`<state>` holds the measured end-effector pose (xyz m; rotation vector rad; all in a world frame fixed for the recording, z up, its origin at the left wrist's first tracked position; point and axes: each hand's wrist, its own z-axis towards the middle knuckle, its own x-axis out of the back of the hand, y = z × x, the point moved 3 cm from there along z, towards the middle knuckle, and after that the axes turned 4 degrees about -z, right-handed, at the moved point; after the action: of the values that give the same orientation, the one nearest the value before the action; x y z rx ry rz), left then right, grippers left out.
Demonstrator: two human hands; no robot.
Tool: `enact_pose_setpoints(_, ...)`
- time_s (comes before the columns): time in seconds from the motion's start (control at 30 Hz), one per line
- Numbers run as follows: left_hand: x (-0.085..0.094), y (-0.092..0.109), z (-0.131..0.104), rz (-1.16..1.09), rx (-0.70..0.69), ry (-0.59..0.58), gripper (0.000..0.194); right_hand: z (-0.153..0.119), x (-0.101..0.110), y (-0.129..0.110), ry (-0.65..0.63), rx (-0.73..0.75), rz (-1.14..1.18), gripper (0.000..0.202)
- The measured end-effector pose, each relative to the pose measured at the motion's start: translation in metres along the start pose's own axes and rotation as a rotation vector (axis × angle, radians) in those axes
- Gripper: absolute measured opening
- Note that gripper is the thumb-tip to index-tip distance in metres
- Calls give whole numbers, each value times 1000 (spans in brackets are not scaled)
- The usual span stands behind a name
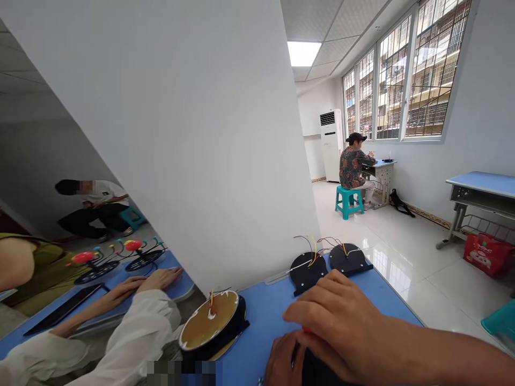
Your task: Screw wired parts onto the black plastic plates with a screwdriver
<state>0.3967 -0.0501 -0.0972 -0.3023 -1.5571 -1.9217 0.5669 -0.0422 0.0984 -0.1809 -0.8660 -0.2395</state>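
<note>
My right hand (338, 313) is closed, its fingers curled down over my left hand (284, 359) at the lower middle. A small piece of something red (306, 329) shows between them. Below my right palm is a black piece (322, 370), partly hidden, with my left fingers bent against its side. What each hand grips is mostly covered. Beyond my hands lie two black rounded bases (308, 272) with straight edges and loose wires. To the left, a round unit with a yellowish face (210, 320) leans on a black base, wires poking from its middle.
My blue desk (257, 305) adjoins a white wall (201, 161). At left, a co-worker's white-sleeved arms (148, 311) rest by a desk with red-ball models (134, 245). Another person (352, 166) sits near the windows. A red bag (488, 254) lies under a desk at right.
</note>
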Motion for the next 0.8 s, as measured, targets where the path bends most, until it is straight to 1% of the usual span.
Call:
enact_pose_setpoints(0.03, -5, 4, 11, 20, -10, -90, 35, 1, -2, 3, -22, -17, -42, 22)
enact_pose_setpoints(0.1, -17, 13, 30, 27, -30, -224, 35, 2, -6, 13, -87, -57, -109, 24)
enact_pose_setpoints(0.17, -32, 21, 45, 3, -66, -311, 32, 2, -10, 24, -155, -106, -157, 24)
enact_pose_setpoints(0.27, -53, 28, 54, -17, -115, -427, 22, -2, -15, 40, -226, -186, -197, 24)
enact_pose_setpoints(0.33, -61, 28, 54, -19, -116, -455, 20, -5, -16, 45, -249, -226, -194, 26)
enact_pose_setpoints(0.4, -64, 26, 53, -24, -96, -470, 22, -8, -16, 48, -261, -252, -181, 28)
enact_pose_setpoints(0.67, -65, 20, 53, -40, -21, -476, 16, -5, -15, 46, -338, -272, -197, 28)
enact_pose_setpoints(0.8, -65, 16, 53, -70, -5, -466, 17, -4, -17, 46, -304, -234, -249, 24)
